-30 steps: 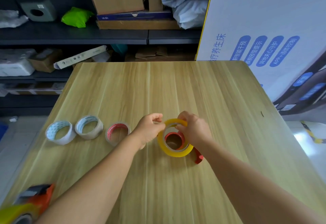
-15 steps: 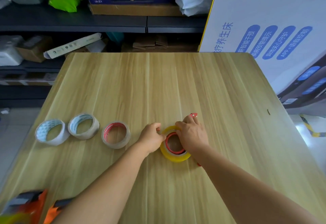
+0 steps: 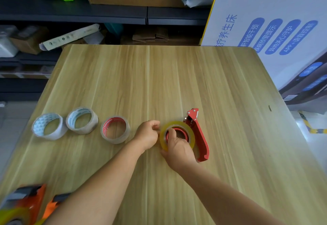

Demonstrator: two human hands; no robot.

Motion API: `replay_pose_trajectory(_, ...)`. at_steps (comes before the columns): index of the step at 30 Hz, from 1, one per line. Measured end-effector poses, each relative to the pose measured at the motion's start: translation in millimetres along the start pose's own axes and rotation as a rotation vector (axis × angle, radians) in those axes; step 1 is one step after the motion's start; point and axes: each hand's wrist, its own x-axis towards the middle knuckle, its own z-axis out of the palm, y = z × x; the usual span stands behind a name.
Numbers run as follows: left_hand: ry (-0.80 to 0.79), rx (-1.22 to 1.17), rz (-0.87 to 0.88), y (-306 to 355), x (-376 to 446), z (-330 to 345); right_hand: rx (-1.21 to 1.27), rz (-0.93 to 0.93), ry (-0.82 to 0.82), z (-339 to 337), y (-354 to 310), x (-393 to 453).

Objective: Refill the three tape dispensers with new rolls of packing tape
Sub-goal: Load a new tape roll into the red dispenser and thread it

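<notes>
Hands seating yellow translucent tape roll (image 3: 177,135) on red metal tape dispenser (image 3: 199,136).
Right hand (image 3: 178,149) curls around the roll, steadying; left hand (image 3: 148,135) pinches its edge, likely finding the end.

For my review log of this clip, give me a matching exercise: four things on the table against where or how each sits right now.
Things:
1. yellow tape roll
2. red-core roll
3. red dispenser
4. orange dispensers

States:
A. near left corner of the table
B. lying flat under the yellow roll
C. held by both hands
D. free, just left of the left hand

Pairs: 1-C, 2-D, 3-B, 4-A
</notes>
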Motion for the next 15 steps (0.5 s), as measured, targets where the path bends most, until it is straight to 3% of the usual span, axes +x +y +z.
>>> replay_pose_trajectory(4, 0.076, 0.198, 0.119, 1.2, -7.0, -5.2, 0.164, -0.031, 0.042, -6.1, 15.3, -13.8)
replay_pose_trajectory(9, 0.077, 0.265, 0.286, 12.2, -14.7, -11.3, 0.286, -0.052, -0.003, -27.6, 38.5, -24.7)
replay_pose_trajectory(15, 0.008, 0.088, 0.368, 32.1, -28.0, 4.8, 0.556, 0.008, -0.099, -56.5, 60.4, -28.0)
